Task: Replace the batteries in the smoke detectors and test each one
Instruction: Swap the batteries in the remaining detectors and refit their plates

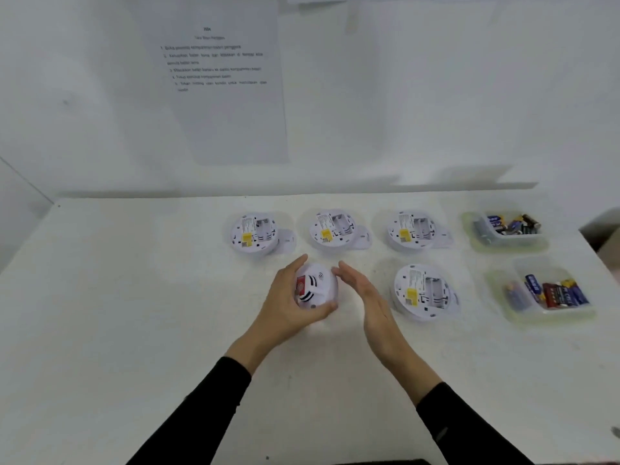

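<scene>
A white round smoke detector (320,285), face up with a red label and black slots, sits in my left hand (288,303), whose fingers wrap its left side and bottom. Just right of it, my right hand (365,293) is flat with fingers straight, its fingertips at the detector's edge. Several other detectors lie back side up with open battery bays: three in a far row (254,233) (332,229) (412,230) and one at the near right (423,290), each with a loose cover beside or under it.
Two clear plastic tubs of batteries stand on the white table's right side: a far tub (476,236) and a near tub (503,297). A printed instruction sheet (228,105) hangs on the wall behind. The table's right edge (600,263) lies close to the tubs.
</scene>
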A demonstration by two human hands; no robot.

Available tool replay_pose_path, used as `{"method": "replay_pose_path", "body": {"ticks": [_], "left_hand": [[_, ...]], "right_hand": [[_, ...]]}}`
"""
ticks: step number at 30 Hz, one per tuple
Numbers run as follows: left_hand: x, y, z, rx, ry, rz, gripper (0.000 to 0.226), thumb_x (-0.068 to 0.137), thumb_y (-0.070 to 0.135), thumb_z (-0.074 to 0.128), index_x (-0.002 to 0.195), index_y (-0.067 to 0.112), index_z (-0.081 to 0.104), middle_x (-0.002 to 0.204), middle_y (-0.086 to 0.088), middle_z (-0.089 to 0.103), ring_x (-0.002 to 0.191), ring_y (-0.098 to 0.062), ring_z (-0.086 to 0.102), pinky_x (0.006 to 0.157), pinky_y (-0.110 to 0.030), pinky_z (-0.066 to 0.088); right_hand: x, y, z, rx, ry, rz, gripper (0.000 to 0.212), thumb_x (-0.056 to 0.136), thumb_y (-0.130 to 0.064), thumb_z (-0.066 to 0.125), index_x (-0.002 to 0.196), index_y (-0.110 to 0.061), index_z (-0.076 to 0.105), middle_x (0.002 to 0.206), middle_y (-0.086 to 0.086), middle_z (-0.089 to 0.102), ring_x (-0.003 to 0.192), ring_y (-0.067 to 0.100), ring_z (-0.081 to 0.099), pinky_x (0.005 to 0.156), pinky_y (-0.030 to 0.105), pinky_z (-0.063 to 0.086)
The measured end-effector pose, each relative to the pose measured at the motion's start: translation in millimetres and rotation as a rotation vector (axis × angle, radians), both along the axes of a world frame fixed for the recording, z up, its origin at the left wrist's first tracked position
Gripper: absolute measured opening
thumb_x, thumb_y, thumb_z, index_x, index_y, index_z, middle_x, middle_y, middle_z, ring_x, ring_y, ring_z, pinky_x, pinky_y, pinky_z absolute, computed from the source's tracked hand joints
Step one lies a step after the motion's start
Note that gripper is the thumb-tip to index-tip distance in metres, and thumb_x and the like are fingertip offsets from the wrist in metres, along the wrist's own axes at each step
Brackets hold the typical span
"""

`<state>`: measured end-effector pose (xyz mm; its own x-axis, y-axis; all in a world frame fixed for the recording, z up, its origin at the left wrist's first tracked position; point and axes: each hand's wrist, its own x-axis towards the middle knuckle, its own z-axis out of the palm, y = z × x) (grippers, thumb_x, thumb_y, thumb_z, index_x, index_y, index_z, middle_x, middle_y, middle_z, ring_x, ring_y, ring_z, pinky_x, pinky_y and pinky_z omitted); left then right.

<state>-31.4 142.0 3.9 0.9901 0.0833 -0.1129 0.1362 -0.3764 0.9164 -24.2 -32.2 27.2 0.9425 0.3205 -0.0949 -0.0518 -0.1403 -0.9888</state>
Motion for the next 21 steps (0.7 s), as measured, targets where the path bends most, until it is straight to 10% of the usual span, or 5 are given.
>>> {"method": "replay_pose_path", "body": {"ticks": [3, 10, 21], "left_hand": [[6, -19, 25, -0.438, 0.054, -0.115, 0.064, 0.085, 0.034, 0.071, 0.139, 0.052, 0.043, 0.146, 0.01, 0.049, 0.124, -0.009, 0.056, 0.101, -0.032, 0.05], [35, -112, 59, -1.327, 0.188, -0.18, 0.078, 0.069, 0.039, 0.075, 0.142, 0.028, 0.051, 0.142, -0.01, 0.057, 0.123, -0.033, 0.058, 0.105, -0.052, 0.041], [62, -247, 73, -1.475, 0.133, -0.175, 0.061, 0.079, 0.037, 0.046, 0.139, 0.025, 0.054, 0.135, -0.013, 0.058, 0.12, -0.032, 0.057, 0.113, -0.048, 0.034]], "right_hand": [[4, -15, 31, 0.021, -0.156, -0.018, 0.037, 0.104, -0.025, 0.039, 0.14, -0.027, 0.044, 0.135, -0.019, 0.055, 0.131, -0.006, 0.041, 0.102, 0.006, 0.032], [18, -83, 49, -0.141, -0.365, -0.134, 0.048, 0.089, -0.028, 0.066, 0.135, -0.026, 0.052, 0.145, -0.017, 0.042, 0.136, -0.005, 0.029, 0.107, 0.008, 0.028], [41, -189, 57, -0.237, -0.436, -0.386, 0.068, 0.068, -0.047, 0.077, 0.131, -0.037, 0.052, 0.148, -0.018, 0.032, 0.137, 0.0, 0.02, 0.098, -0.002, 0.022]]}}
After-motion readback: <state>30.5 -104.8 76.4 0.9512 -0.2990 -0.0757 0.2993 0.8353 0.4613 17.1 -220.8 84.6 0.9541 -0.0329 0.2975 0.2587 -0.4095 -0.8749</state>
